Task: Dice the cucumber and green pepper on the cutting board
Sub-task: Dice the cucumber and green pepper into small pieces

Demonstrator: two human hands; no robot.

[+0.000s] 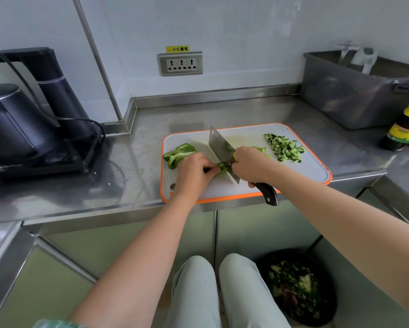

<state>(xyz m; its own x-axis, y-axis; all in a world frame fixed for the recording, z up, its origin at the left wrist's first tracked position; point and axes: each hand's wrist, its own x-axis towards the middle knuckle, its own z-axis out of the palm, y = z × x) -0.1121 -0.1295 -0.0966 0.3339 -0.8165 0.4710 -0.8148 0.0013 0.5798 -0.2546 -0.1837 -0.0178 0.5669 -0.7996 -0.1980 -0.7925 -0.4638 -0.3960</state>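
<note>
Your right hand (250, 165) is wrapped around the handle of the cleaver (220, 145), with the dark end of the handle sticking out past your palm over the near edge of the cutting board (305, 166). The blade stands on edge across the middle of the board, its edge down on a pepper strip (222, 167). Your left hand (194, 172) has its fingers curled down and pinches that strip, just beside the blade. A bigger pepper piece (177, 153) lies uncut at the left end of the board, touching the back of your left hand. The diced cucumber (285, 146) sits in a heap at the far right corner of the board, with a few cut pepper bits (260, 149) between it and your right hand. The board lies on the steel counter (127, 166), a black kettle (14, 124) well off to the left, a dark bottle (404, 129) and a grey tub (354, 95) to the right.
</note>
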